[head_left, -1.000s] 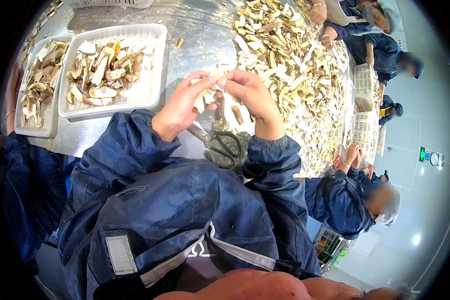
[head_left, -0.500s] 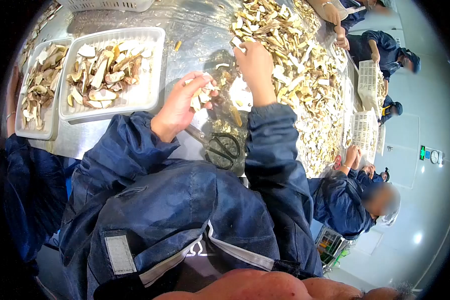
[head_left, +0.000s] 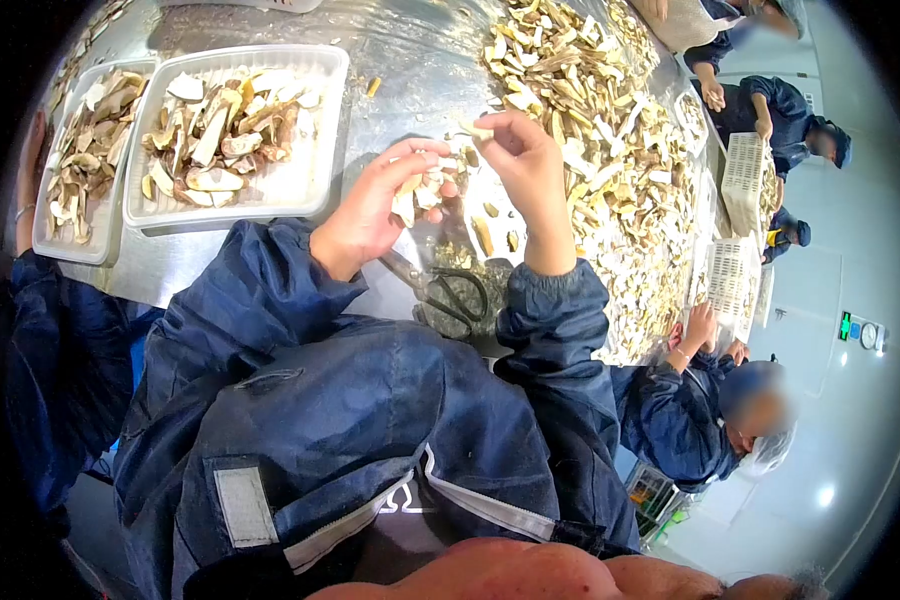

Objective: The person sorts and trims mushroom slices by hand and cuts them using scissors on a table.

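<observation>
Several pale mushroom slices (head_left: 407, 205) are held in my left hand (head_left: 370, 205), its fingers curled round them above the metal table. Close by on the right, my right hand (head_left: 525, 175) pinches one pale slice (head_left: 470, 130) between thumb and fingertips. Below the hands lie black-handled scissors (head_left: 455, 295), their blades partly under my left wrist. A few loose pieces (head_left: 483, 235) rest on a bright patch between my hands. The large heap of sliced mushrooms (head_left: 610, 150) spreads just right of my right hand.
Two white trays of mushroom slices, a larger one (head_left: 338, 130) and a narrower one (head_left: 45, 190), stand at the left. White baskets (head_left: 745, 180) stand beyond the heap. Co-workers in dark blue work along the far side (head_left: 670, 420), and another person's arm (head_left: 28, 180) shows at the left edge.
My right hand has come back from the heap toward my left hand, with a slice now visible in its fingers. My left hand still holds its slices. The view has shifted slightly.
</observation>
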Motion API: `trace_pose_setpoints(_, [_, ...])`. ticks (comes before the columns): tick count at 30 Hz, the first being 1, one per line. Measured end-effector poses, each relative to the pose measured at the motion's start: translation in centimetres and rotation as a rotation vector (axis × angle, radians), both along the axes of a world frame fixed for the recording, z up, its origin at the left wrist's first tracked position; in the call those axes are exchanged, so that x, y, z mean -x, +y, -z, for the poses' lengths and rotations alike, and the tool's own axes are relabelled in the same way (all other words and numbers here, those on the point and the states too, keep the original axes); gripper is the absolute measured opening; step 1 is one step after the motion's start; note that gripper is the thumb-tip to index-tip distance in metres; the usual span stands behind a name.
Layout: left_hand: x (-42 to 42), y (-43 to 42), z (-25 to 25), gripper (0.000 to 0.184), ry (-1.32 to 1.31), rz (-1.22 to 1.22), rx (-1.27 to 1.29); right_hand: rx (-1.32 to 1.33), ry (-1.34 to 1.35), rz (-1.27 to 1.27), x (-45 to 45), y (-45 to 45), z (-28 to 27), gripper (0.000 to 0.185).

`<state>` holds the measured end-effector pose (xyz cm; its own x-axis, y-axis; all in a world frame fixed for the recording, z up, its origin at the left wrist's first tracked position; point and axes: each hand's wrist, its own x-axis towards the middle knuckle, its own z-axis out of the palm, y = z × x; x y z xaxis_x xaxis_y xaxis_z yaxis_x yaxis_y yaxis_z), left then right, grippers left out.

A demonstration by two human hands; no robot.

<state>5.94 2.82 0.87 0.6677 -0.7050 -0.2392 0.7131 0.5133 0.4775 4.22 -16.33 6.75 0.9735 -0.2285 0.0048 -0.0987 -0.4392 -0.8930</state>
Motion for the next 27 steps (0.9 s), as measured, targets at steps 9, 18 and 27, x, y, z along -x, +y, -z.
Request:
trace_pose_setpoints(9, [0.0,0.0,0.0,0.024,0.013,0.099,0.019,-0.022,-0.2,-0.277,2.6,1.7,-0.6,0.017])
trace_pose_setpoints(18, [-0.2,0.0,0.7,0.015,0.012,-0.088,-0.033,0.277,0.295,-0.163,12.1,2.5,-2.2,0.02])
trace_pose_setpoints(27, [0.0,0.3,-0.5,0.015,-0.097,-0.201,-0.096,0.708,0.368,-0.249,16.5,6.2,1.8,0.062])
